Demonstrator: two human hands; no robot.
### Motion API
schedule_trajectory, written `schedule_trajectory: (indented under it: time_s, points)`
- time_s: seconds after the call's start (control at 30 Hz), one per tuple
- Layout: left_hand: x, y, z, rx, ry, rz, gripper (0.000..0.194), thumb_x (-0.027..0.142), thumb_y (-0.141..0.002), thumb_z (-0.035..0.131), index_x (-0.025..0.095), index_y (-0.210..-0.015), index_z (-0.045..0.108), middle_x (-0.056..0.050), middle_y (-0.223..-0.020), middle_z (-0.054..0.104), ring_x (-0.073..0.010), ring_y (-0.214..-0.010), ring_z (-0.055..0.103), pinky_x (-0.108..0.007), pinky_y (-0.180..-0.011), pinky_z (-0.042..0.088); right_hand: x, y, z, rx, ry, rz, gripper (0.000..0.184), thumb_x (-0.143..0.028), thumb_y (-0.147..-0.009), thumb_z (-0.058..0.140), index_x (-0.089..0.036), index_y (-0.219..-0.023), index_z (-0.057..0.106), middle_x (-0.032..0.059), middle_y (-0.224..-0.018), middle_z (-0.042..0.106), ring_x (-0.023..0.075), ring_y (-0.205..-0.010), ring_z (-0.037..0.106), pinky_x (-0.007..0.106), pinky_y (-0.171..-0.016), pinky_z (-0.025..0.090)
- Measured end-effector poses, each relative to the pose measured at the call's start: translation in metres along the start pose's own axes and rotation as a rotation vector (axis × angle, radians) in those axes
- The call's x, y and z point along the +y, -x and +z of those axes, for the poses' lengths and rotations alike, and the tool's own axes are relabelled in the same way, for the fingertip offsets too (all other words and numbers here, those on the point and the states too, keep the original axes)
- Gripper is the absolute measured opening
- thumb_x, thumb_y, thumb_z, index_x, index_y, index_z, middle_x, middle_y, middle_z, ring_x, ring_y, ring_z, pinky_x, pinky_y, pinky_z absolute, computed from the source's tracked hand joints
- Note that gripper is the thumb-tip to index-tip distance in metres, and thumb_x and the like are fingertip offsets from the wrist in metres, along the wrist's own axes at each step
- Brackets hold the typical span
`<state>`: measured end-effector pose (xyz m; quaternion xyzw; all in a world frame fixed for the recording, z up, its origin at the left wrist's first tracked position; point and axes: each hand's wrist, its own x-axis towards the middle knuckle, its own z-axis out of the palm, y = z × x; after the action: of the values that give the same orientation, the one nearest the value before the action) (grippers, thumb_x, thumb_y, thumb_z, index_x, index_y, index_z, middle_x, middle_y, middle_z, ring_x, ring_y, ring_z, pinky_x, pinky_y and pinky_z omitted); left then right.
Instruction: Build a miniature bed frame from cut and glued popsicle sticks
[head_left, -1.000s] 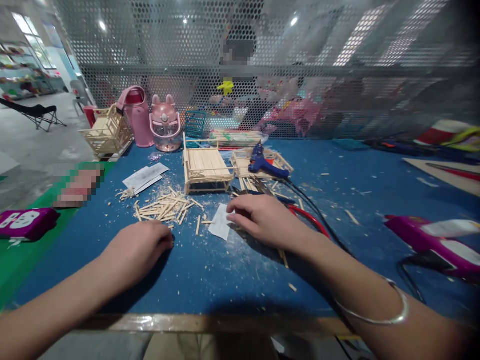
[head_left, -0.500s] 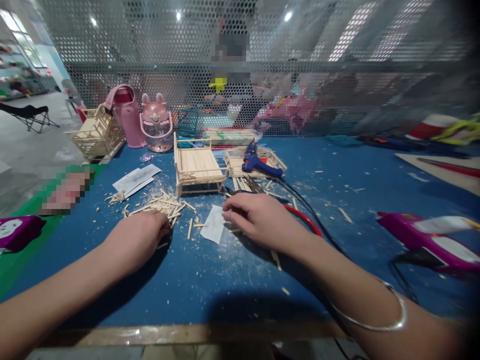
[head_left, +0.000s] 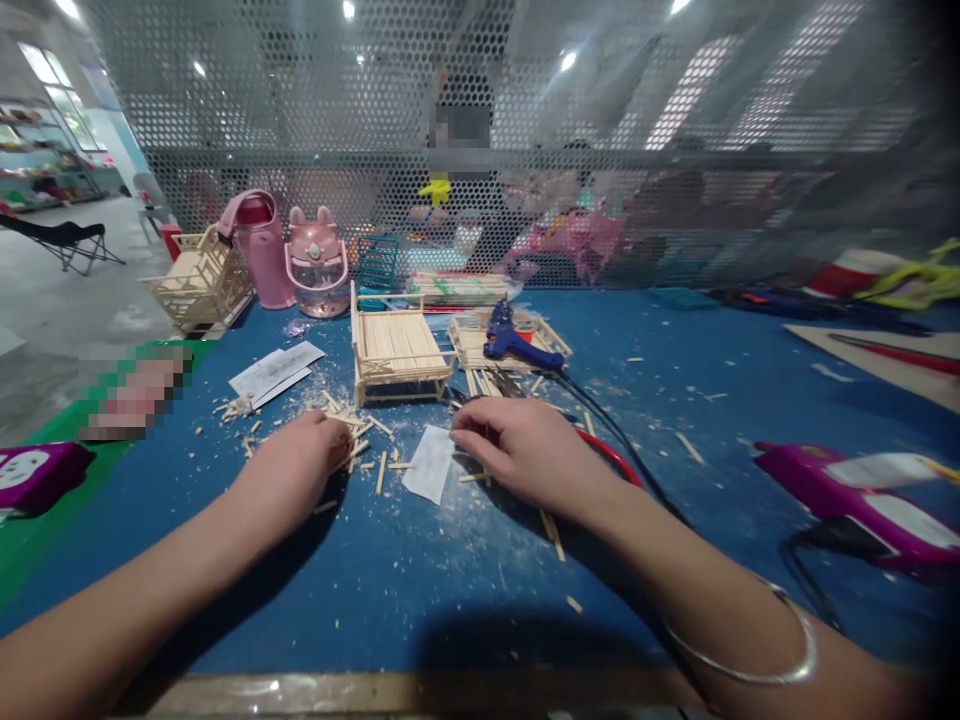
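Observation:
My left hand (head_left: 296, 468) rests at the edge of a pile of short wooden sticks (head_left: 381, 425), its fingers curled together. Whatever may be between those fingertips is hidden. My right hand (head_left: 525, 450) is bent over pliers with a red handle (head_left: 611, 458), thumb and forefinger slightly apart, with nothing seen between them. Beside its thumb lies a white paper slip (head_left: 431, 465). Behind both hands stands a small bed-like model made of sticks (head_left: 401, 345). A blue glue gun (head_left: 521, 345) lies on another stick frame (head_left: 469, 350).
Paper packets (head_left: 277, 372) lie left of the pile. A pink bottle (head_left: 266, 255), a rabbit-eared cup (head_left: 317, 270) and another stick model (head_left: 199, 280) stand behind. Purple devices lie right (head_left: 862, 500) and left (head_left: 45, 475). A perforated metal screen (head_left: 315, 120) backs the blue table (head_left: 420, 580).
The camera view has tilted up a little, so the table things sit lower. My left hand has shifted slightly right along the stick pile. My right hand has hardly moved.

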<state>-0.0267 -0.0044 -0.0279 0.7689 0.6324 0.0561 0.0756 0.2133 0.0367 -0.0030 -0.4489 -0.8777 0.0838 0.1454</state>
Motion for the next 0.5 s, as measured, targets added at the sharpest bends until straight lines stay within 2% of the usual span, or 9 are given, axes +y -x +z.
schedule_trajectory:
  time_s: [0.13, 0.23, 0.33, 0.43, 0.5]
  points:
    - [0.013, 0.0, 0.007, 0.08, 0.073, 0.098, 0.028, 0.02, -0.087, 0.035, 0.017, -0.077, 0.061, -0.008, -0.08, 0.06, -0.0187, -0.074, 0.056, -0.027, -0.064, 0.039, -0.002, 0.0, 0.002, -0.007, -0.007, -0.01, 0.019, -0.027, -0.083, 0.048, -0.019, -0.082, 0.066, 0.0044, -0.084, 0.069, 0.0172, -0.073, 0.06, 0.029, -0.066, 0.041]
    - [0.008, 0.001, 0.003, 0.128, 0.19, 0.073, 0.025, 0.022, -0.086, 0.038, 0.019, -0.081, 0.063, -0.008, -0.084, 0.065, -0.019, -0.077, 0.058, -0.028, -0.067, 0.041, -0.003, 0.0, 0.001, -0.011, -0.016, -0.01, 0.019, -0.026, -0.082, 0.048, -0.019, -0.082, 0.066, 0.0047, -0.085, 0.069, 0.0175, -0.074, 0.061, 0.029, -0.066, 0.042]
    - [-0.009, 0.001, -0.008, 0.191, 0.31, -0.042, 0.022, 0.031, -0.083, 0.045, 0.02, -0.091, 0.062, -0.005, -0.083, 0.068, -0.0177, -0.072, 0.06, -0.027, -0.065, 0.042, -0.004, 0.0, 0.001, -0.015, -0.02, -0.013, 0.02, -0.026, -0.082, 0.047, -0.019, -0.081, 0.066, 0.0052, -0.085, 0.07, 0.0173, -0.073, 0.061, 0.029, -0.066, 0.042]
    - [-0.033, 0.0, -0.018, 0.262, 0.257, -0.184, 0.031, 0.042, -0.078, 0.051, 0.019, -0.096, 0.06, -0.003, -0.076, 0.066, -0.0172, -0.063, 0.057, -0.027, -0.06, 0.041, -0.004, -0.001, 0.003, -0.021, -0.023, -0.018, 0.02, -0.026, -0.082, 0.047, -0.02, -0.081, 0.066, 0.0052, -0.085, 0.069, 0.0171, -0.072, 0.061, 0.029, -0.065, 0.042]
    - [-0.047, -0.002, -0.022, 0.226, 0.235, -0.225, 0.033, 0.042, -0.078, 0.048, 0.018, -0.096, 0.061, -0.003, -0.07, 0.064, -0.0179, -0.061, 0.057, -0.027, -0.059, 0.04, -0.005, -0.002, 0.004, -0.023, -0.027, -0.023, 0.02, -0.027, -0.082, 0.047, -0.02, -0.082, 0.066, 0.005, -0.084, 0.069, 0.0165, -0.071, 0.061, 0.029, -0.064, 0.042]
